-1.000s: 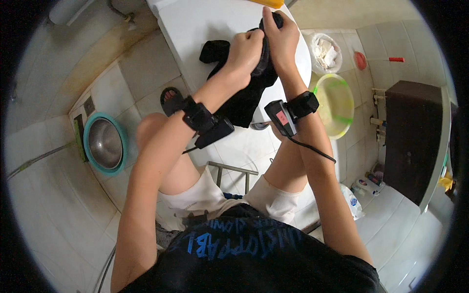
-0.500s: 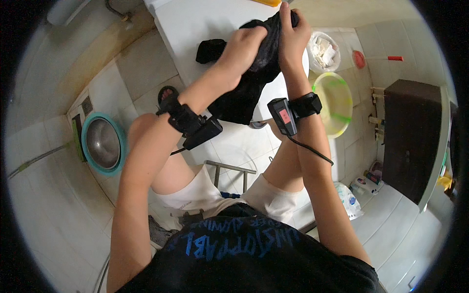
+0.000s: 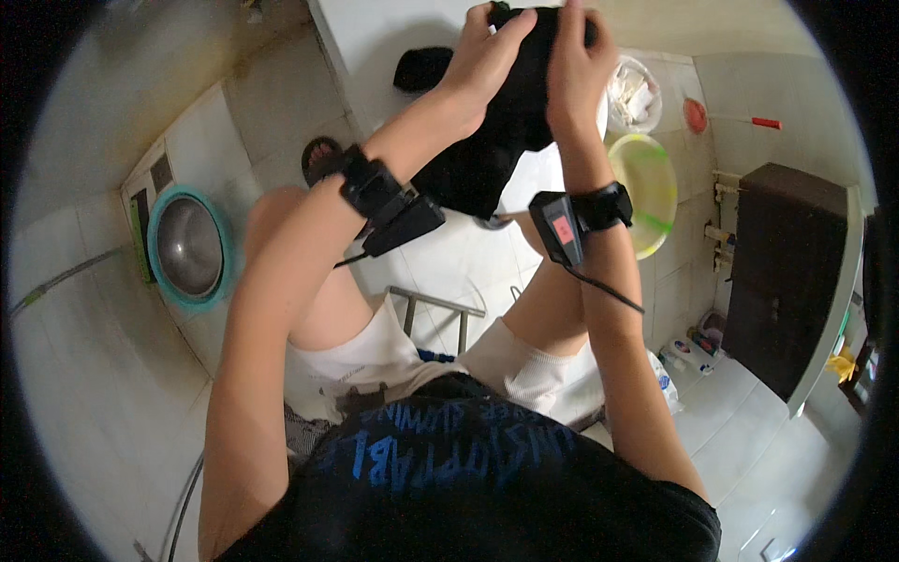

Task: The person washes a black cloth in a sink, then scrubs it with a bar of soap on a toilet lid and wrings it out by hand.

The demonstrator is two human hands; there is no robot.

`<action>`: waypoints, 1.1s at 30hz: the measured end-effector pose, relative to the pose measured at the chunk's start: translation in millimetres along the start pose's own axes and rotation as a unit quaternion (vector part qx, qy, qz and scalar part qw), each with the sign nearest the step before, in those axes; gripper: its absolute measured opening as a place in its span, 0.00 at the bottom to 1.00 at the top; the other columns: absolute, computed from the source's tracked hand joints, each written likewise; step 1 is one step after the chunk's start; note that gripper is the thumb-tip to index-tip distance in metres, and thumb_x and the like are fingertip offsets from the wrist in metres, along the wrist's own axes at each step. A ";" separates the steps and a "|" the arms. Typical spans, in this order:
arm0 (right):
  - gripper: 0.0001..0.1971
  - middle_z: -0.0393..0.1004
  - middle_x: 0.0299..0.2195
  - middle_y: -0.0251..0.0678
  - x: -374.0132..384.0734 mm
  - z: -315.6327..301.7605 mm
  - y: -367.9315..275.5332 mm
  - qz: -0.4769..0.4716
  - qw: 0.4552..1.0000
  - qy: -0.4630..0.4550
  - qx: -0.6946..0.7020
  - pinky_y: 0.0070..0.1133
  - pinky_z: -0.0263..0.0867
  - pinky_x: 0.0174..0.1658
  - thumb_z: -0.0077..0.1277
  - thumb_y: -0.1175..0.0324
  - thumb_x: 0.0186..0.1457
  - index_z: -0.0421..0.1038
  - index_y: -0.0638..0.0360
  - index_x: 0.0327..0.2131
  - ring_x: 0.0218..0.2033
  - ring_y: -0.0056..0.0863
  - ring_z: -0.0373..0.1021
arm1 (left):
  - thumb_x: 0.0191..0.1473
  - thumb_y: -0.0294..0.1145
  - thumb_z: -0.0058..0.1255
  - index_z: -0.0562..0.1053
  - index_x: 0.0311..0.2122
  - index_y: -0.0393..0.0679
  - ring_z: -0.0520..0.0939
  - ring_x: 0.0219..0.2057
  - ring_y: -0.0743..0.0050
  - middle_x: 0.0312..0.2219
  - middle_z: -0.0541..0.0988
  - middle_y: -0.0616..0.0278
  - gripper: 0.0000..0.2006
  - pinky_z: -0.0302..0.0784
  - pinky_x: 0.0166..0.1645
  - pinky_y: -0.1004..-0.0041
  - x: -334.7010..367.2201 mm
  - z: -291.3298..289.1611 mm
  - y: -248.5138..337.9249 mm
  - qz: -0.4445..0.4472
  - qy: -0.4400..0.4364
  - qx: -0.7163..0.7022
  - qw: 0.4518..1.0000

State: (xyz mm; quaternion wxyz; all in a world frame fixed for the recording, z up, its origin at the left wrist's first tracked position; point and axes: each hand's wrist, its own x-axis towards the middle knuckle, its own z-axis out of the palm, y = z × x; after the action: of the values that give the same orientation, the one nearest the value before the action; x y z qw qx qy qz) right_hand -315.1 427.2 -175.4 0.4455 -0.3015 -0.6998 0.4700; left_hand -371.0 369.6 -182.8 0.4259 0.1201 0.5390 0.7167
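Overhead, a black cloth (image 3: 496, 140) is gripped at its top edge by both hands, at about twelve o'clock. It is pinched by the left hand (image 3: 487, 56) on one side and the right hand (image 3: 573, 66) on the other, each closed on the fabric, and it hangs down above a white surface (image 3: 375, 37). A yellow-green basin (image 3: 646, 183) is seen at two o'clock, just beside the right wrist. A steel bowl (image 3: 187, 245) with a teal rim lies at nine o'clock, well apart.

Soft, even daylight; faint shadows on the pale tiled floor (image 3: 84, 356); fisheye bends edges, black vignette rings the frame.
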 end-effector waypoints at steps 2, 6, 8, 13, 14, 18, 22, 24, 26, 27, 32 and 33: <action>0.13 0.61 0.17 0.40 -11.4 7.9 -4.1 -0.038 0.996 -0.035 -0.075 0.21 0.57 0.26 0.44 0.67 0.57 0.62 0.68 0.24 0.22 0.19 0.56 | 0.55 0.38 0.39 0.62 0.48 0.37 0.70 0.44 0.67 0.41 0.70 0.53 0.19 0.65 0.48 0.71 0.2 -3.9 -13.7 0.007 -0.002 -0.101 0.995; 0.12 0.61 0.15 0.45 -31.0 17.9 -26.5 -0.139 0.982 -0.066 -0.114 0.24 0.57 0.22 0.46 0.68 0.55 0.61 0.65 0.23 0.15 0.32 0.60 | 0.56 0.43 0.34 0.65 0.43 0.39 0.71 0.41 0.65 0.39 0.71 0.54 0.18 0.67 0.45 0.71 50.8 -32.3 -38.6 -0.003 -0.167 -0.267 0.949; 0.11 0.63 0.15 0.48 -29.5 13.9 -21.5 -0.178 0.969 -0.055 -0.162 0.26 0.58 0.21 0.47 0.68 0.54 0.62 0.64 0.23 0.15 0.41 0.63 | 0.57 0.44 0.33 0.67 0.41 0.39 0.72 0.39 0.65 0.36 0.73 0.55 0.18 0.68 0.42 0.71 86.0 -40.2 -58.9 -0.042 -0.336 -0.332 0.880; 0.14 0.60 0.17 0.52 11.3 -10.7 2.8 -0.147 0.958 0.025 -0.245 0.29 0.55 0.21 0.43 0.65 0.57 0.62 0.66 0.23 0.15 0.42 0.54 | 0.55 0.38 0.35 0.71 0.34 0.37 0.74 0.31 0.65 0.30 0.75 0.55 0.16 0.69 0.34 0.68 18.9 4.7 -11.7 -0.001 -0.058 0.063 0.996; 0.14 0.60 0.17 0.52 17.6 -16.8 15.0 -0.151 0.956 0.026 -0.252 0.29 0.55 0.21 0.43 0.65 0.57 0.62 0.66 0.23 0.15 0.42 0.54 | 0.56 0.37 0.34 0.70 0.33 0.34 0.76 0.33 0.57 0.29 0.75 0.48 0.16 0.69 0.36 0.66 16.8 10.3 -15.5 0.042 -0.022 0.109 0.993; 0.15 0.58 0.15 0.47 20.4 -15.7 29.8 -0.137 0.961 0.059 -0.233 0.26 0.54 0.21 0.43 0.65 0.58 0.61 0.66 0.22 0.15 0.33 0.52 | 0.55 0.38 0.35 0.70 0.31 0.33 0.75 0.33 0.43 0.27 0.75 0.41 0.17 0.69 0.35 0.61 21.9 9.2 -17.5 0.197 0.045 0.285 0.937; 0.13 0.57 0.13 0.43 -10.5 -4.6 -1.4 -0.126 0.982 -0.029 -0.135 0.24 0.55 0.21 0.46 0.68 0.55 0.62 0.65 0.20 0.15 0.26 0.53 | 0.54 0.41 0.38 0.71 0.32 0.32 0.77 0.32 0.46 0.27 0.76 0.41 0.18 0.70 0.36 0.61 54.5 -8.9 -16.8 0.157 0.069 0.215 0.961; 0.12 0.56 0.13 0.42 -33.6 1.2 -11.4 -0.152 0.972 -0.094 -0.153 0.22 0.55 0.20 0.51 0.71 0.51 0.62 0.64 0.20 0.14 0.24 0.53 | 0.53 0.43 0.40 0.72 0.35 0.31 0.78 0.34 0.50 0.31 0.76 0.40 0.20 0.71 0.39 0.64 56.5 -14.2 -5.5 0.059 0.092 0.136 0.985; 0.12 0.55 0.12 0.41 -31.1 5.1 -15.0 -0.188 0.962 -0.123 -0.157 0.21 0.55 0.20 0.52 0.71 0.50 0.62 0.64 0.19 0.14 0.22 0.52 | 0.54 0.44 0.40 0.71 0.39 0.32 0.76 0.39 0.57 0.37 0.76 0.47 0.22 0.70 0.42 0.67 65.2 -23.1 -9.7 0.033 0.077 0.136 0.987; 0.12 0.55 0.13 0.41 -24.5 0.4 -13.9 -0.191 0.958 -0.125 -0.172 0.21 0.55 0.20 0.53 0.72 0.50 0.62 0.64 0.19 0.14 0.22 0.52 | 0.55 0.45 0.40 0.70 0.41 0.33 0.75 0.40 0.61 0.37 0.75 0.50 0.22 0.70 0.43 0.67 57.3 -16.5 -4.6 -0.008 0.077 0.107 0.991; 0.15 0.65 0.17 0.35 36.8 -45.4 25.5 -0.087 0.962 0.013 -0.260 0.18 0.57 0.25 0.47 0.60 0.56 0.69 0.63 0.25 0.19 0.18 0.58 | 0.58 0.37 0.38 0.71 0.39 0.38 0.73 0.35 0.78 0.31 0.74 0.64 0.14 0.68 0.40 0.77 35.6 -17.9 19.8 0.080 -0.075 -0.037 0.993; 0.19 0.64 0.14 0.30 45.7 -57.3 36.8 -0.130 0.957 0.029 -0.259 0.17 0.53 0.22 0.46 0.57 0.56 0.68 0.65 0.23 0.17 0.16 0.55 | 0.58 0.37 0.38 0.71 0.39 0.38 0.73 0.35 0.78 0.31 0.74 0.64 0.14 0.68 0.40 0.77 37.3 -24.7 23.3 0.084 -0.074 -0.034 0.993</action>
State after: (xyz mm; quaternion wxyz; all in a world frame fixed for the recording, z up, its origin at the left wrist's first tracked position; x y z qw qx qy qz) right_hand -282.2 501.7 -184.7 0.4298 -0.3264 -0.8174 0.2014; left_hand -420.5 379.4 -182.7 0.4067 0.2037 0.4690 0.7570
